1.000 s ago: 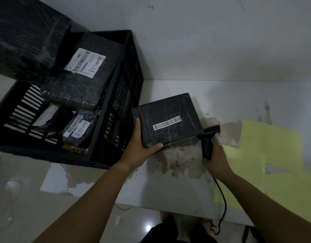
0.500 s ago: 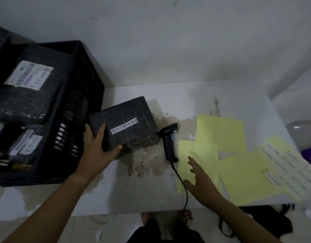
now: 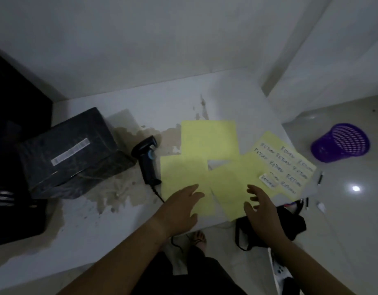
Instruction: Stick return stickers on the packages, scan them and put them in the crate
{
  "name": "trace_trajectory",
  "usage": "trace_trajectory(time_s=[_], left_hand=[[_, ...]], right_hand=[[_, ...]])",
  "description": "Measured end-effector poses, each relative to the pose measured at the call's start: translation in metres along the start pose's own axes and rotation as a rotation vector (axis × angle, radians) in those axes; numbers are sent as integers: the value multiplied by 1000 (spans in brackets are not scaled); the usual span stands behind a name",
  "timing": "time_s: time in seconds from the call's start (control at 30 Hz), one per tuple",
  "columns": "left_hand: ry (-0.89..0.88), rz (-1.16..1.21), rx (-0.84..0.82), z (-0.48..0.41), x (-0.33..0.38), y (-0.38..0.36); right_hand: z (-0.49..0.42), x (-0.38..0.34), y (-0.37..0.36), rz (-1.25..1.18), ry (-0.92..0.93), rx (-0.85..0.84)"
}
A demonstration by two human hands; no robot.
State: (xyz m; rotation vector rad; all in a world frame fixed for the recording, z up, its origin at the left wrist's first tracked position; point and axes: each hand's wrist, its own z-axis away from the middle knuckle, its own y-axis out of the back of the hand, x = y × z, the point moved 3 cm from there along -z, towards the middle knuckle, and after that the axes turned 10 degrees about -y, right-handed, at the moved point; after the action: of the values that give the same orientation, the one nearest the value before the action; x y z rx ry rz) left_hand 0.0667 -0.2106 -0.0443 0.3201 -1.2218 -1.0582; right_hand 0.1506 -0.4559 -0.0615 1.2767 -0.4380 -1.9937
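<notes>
A black wrapped package with a white barcode label lies on the white table at the left, beside the black crate. The black barcode scanner lies on the table to its right, its cord trailing off the front edge. A yellow sheet of handwritten RETURN stickers lies at the right, one loose sticker by its near edge. My left hand hovers open over blank yellow backing sheets. My right hand is open, fingers spread, just short of the sticker sheet.
A purple mesh waste basket lies tipped on the tiled floor at the right. A black bag sits below the table's front edge near my right hand. A white wall runs behind the table. Only the crate's dark side shows at the far left.
My left hand let go of the package and moved right over the yellow sheets. My right hand, which had put the scanner down, moved further right toward the sticker sheet. The view swung right.
</notes>
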Motion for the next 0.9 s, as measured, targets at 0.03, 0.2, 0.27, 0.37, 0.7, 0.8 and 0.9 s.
trace_trajectory(time_s=[0.03,0.2,0.27,0.37,0.7,0.8,0.9], left_hand=[[24,-20,-49,-8,0,-5],[59,-182,-202,-36,1,-17],[27,-245,-213,-47,6,-18],[-23,-284,-229,-66,18,-20],[10,-473,-387,-98,44,-35],[20,-481,-403,-98,45,-34],[33,-476,-410,-99,45,-33]], right_hand=[[-8,-1,3,9,9,7],[-45,-4,24,-72,-34,189],[-53,8,36,-162,-127,320],[-60,34,48,-212,-241,409],[-76,54,54,-127,-286,349],[-77,52,52,-119,-310,325],[-75,47,50,-126,-305,344]])
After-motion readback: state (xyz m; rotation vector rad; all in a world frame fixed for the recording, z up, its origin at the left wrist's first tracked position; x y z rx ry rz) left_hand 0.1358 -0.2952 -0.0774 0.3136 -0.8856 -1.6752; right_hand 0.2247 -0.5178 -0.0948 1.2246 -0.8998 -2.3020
